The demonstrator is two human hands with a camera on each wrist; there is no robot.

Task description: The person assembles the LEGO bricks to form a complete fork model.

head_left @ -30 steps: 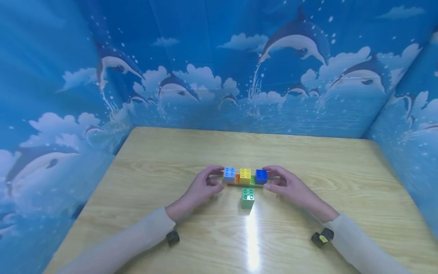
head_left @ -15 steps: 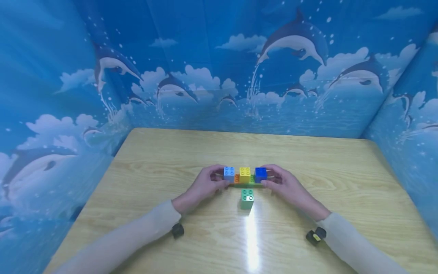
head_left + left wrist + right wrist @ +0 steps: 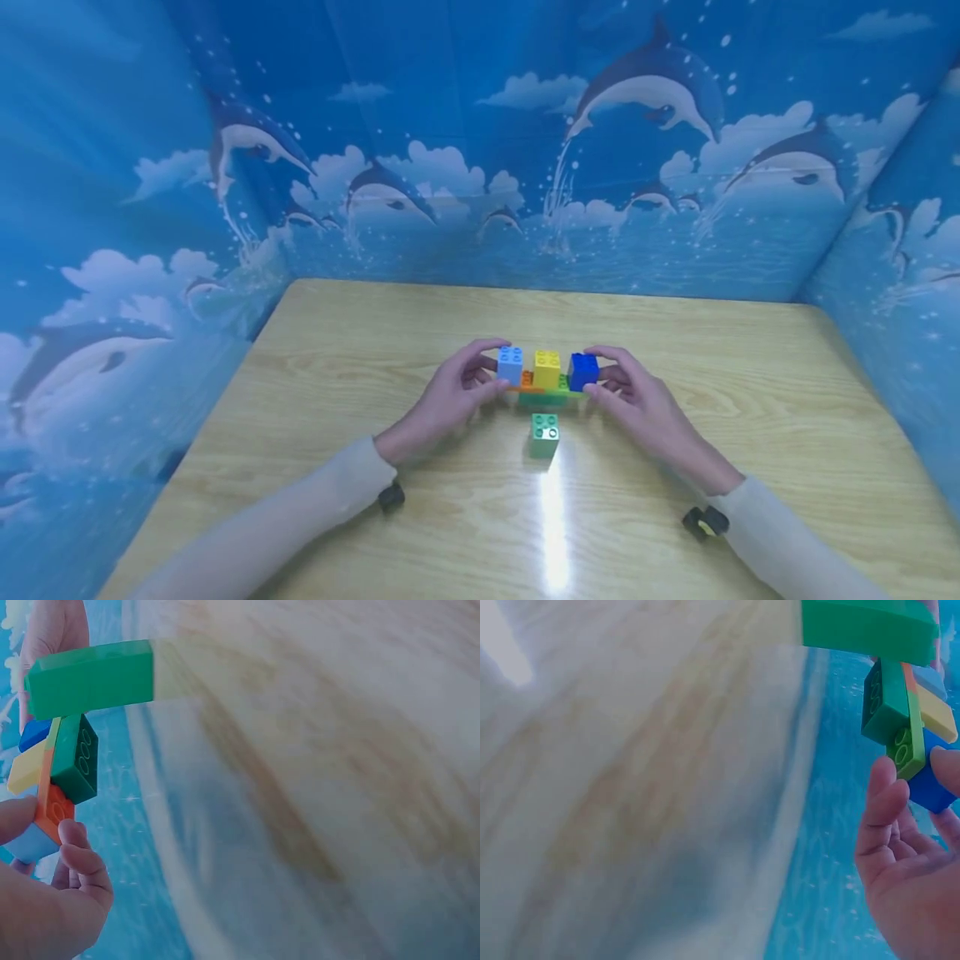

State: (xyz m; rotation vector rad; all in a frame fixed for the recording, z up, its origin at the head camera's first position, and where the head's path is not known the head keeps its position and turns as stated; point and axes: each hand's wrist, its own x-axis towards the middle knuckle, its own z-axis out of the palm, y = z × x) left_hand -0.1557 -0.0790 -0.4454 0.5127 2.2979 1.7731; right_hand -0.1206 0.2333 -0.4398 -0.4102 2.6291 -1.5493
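Between my two hands hangs a toy-brick assembly, raised off the table. Along its top sit a light blue brick [image 3: 510,367], a yellow brick [image 3: 547,369] and a dark blue brick [image 3: 583,372]. Beneath them run an orange brick [image 3: 56,806] and a lime green brick [image 3: 906,754], with a dark green brick [image 3: 885,705] under their middle. My left hand [image 3: 448,408] pinches the light blue and orange end. The dark blue and lime end is gripped by my right hand [image 3: 652,412]. Nearer me, a separate green brick [image 3: 543,437] stands upright on the table.
The wood-grain table [image 3: 360,333] carries a bright light reflection in front of the separate green brick. Blue dolphin-print curtains [image 3: 450,225] enclose its back and sides. A dark strapped device [image 3: 705,523] sits at the right wrist.
Both hands have closed in on the assembly's ends and lifted it; the dark green brick underneath now shows. The separate green brick stays where it was.
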